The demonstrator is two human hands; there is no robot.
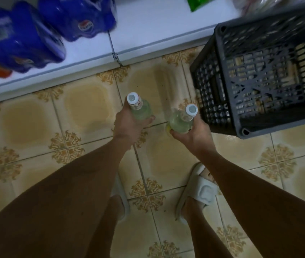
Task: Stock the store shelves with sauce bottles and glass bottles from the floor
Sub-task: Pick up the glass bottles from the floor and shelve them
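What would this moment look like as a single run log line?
left hand: holds left glass bottle | right hand: holds right glass bottle | black crate: on floor, right | shelf: ahead

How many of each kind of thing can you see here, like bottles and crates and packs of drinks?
Clear glass bottles with white caps: 2, one in the left hand, one in the right hand
Dark plastic lattice crates: 1
Blue shrink-wrapped drink packs: 2
Pale slide sandals: 2
Total: 7

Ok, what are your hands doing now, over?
Left hand grips one glass bottle. Right hand grips another. Black crate close on right.
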